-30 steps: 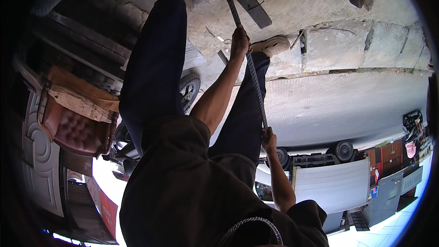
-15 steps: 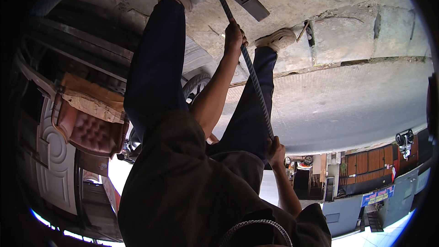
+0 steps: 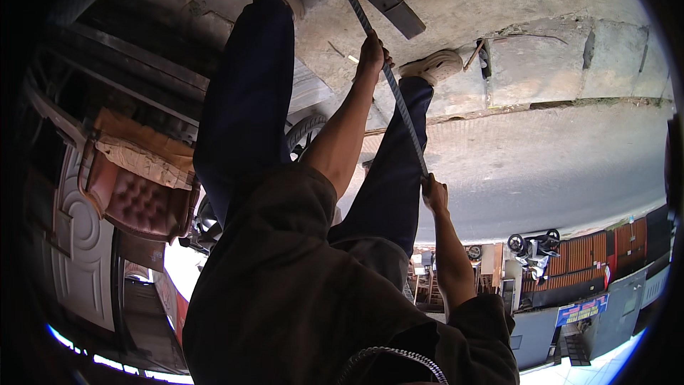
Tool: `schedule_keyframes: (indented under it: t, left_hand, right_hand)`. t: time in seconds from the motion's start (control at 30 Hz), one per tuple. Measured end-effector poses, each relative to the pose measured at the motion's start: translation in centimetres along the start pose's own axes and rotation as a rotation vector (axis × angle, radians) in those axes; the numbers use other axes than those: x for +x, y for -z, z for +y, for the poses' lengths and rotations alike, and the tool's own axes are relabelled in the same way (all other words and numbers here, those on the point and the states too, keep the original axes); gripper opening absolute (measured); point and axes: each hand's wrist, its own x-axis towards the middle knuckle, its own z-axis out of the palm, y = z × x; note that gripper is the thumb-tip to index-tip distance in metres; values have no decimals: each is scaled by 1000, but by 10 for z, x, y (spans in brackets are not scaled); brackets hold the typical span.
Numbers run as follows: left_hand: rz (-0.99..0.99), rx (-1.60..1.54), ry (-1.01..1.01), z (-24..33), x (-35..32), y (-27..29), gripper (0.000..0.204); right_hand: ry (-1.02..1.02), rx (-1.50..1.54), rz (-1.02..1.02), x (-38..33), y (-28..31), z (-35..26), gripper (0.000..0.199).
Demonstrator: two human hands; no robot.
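Left hand is wrapped around a long ribbed bar, while the right hand grips the bar's near end, closer to the body. Beyond the left hand, the bar slants away to its far end, beside a dark curved strip; whether they touch is hard to tell. Just right of the left hand is a pale clog. Handling the bar well probably calls for firm, well-spaced grips, straight wrists, and the foot clear of its swing.
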Motion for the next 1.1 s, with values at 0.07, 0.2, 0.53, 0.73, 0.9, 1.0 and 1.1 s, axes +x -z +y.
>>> schedule_keyframes:
  t: [0.07, 0.2, 0.53, 0.73, 0.9, 1.0, 1.1]
  left_hand:
    - [-55, 3, -34, 2, 5, 3, 57]
    - [3, 11, -28, 0, 4, 2, 56]
    - [29, 11, -35, 26, -53, 6, 49]
    - [-3, 80, -100, 73, -96, 28, 42]
    - [-60, 90, -163, 66, -160, 30, 50]
    - [87, 342, -244, 25, -189, 33, 66]
    - [150, 452, -280, -22, -211, 23, 66]
  right_hand:
    - [24, -57, -54, 27, -5, 4, 35]
    - [-20, -70, -120, 47, -2, 5, 36]
    - [132, 262, 97, -125, 23, -61, 28]
    - [167, 695, -9, -212, 90, -184, 26]
    - [189, 686, 39, -229, 99, -208, 29]
    - [187, 528, 85, -200, 66, -162, 37]
    - [105, 435, 140, -169, 64, -126, 42]
